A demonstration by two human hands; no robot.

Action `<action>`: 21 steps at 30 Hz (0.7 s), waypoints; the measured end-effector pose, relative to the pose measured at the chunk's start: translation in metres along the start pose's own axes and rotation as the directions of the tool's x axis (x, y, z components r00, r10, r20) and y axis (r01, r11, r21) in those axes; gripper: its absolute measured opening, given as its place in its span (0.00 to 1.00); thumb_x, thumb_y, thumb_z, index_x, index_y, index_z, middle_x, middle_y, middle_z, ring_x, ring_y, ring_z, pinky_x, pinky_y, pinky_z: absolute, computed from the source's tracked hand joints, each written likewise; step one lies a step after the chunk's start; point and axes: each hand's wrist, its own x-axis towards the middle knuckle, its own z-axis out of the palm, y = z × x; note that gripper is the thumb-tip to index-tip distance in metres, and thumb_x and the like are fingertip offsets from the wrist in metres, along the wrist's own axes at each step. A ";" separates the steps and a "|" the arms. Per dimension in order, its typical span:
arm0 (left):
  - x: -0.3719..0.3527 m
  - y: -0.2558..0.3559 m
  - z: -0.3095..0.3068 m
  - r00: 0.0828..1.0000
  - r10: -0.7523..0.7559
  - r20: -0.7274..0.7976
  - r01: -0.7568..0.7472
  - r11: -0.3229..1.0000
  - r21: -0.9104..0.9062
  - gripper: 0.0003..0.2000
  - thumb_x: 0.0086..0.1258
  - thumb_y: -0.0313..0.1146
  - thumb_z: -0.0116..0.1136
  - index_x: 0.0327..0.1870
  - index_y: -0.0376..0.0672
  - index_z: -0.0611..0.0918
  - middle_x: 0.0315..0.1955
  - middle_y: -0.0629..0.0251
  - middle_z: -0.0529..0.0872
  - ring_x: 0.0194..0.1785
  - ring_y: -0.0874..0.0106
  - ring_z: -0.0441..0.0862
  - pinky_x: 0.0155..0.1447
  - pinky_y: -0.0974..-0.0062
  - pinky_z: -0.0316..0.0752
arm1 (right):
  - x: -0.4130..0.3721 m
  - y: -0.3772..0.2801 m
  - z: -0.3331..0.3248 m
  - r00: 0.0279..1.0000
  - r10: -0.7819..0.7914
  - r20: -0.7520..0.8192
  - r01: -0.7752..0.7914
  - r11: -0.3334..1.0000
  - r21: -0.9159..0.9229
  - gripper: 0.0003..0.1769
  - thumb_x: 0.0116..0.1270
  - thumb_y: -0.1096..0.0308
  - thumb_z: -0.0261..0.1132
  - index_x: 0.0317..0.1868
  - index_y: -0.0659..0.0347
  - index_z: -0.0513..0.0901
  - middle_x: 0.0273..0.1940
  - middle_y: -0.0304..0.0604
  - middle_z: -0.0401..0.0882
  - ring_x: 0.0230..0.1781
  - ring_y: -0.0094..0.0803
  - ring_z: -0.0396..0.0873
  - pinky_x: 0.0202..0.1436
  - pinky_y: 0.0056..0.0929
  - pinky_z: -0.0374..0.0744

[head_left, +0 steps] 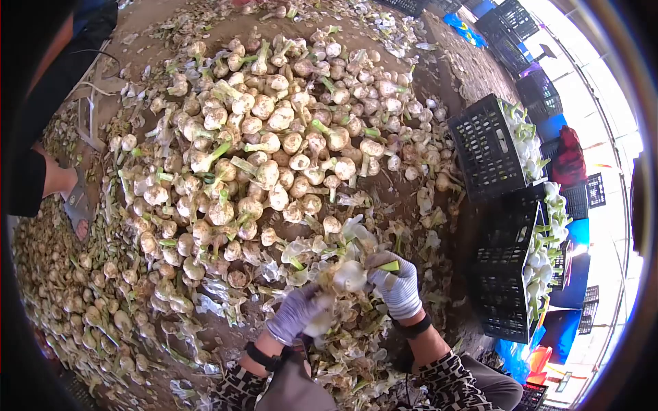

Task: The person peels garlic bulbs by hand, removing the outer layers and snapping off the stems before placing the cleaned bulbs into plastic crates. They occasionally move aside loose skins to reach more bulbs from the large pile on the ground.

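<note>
A peeled white garlic bulb (349,276) is held in front of me, low in the view. My right hand (396,284), in a striped white glove, is closed around its stalk, and the green cut end (389,266) sticks out between the fingers. Just left of the bulb is my left hand (295,315), in a pale purple glove, its fingertips smeared by motion. Something whitish and blurred shows just below those fingers. Loose papery skins (353,322) lie beneath both hands. Beyond them spreads a big heap of unpeeled garlic bulbs (281,120) with short green stalks.
Black plastic crates (488,147) stand at right, one behind another; a nearer crate (504,267) is filled with white, green-stalked garlic (541,240). A red sack (570,157) sits behind them. At the upper left, another person's sandalled foot (79,205) is beside the heap.
</note>
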 end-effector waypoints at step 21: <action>0.033 -0.063 -0.007 0.883 0.070 -0.464 -0.318 0.817 -0.481 0.11 0.61 0.34 0.63 0.41 0.38 0.81 0.32 0.64 0.84 0.33 0.73 0.82 0.34 0.75 0.80 | 0.007 -0.020 0.003 0.963 0.256 -0.081 -0.148 0.759 0.635 0.14 0.58 0.64 0.64 0.40 0.66 0.79 0.36 0.48 0.82 0.32 0.37 0.82 0.21 0.27 0.80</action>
